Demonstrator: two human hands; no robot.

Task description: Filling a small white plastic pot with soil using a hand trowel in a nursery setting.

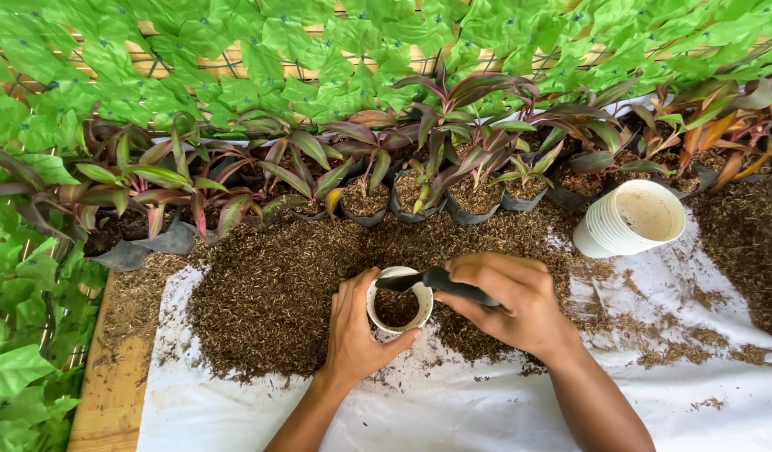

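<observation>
Left hand (352,331): palm inward, thumb and fingers curled in open C, wrist straight, forearm rising from lower edge. Right hand (507,301): knuckles up, fingers closed in fist-like grip, forearm angled in from lower right.

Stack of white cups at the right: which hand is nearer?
Right. The right hand, holding a dark trowel, sits below-left of the stack of white cups. The left hand grips the small cup, farther left.

Trowel (440,283) handle hidden in right hand (507,305)
</observation>
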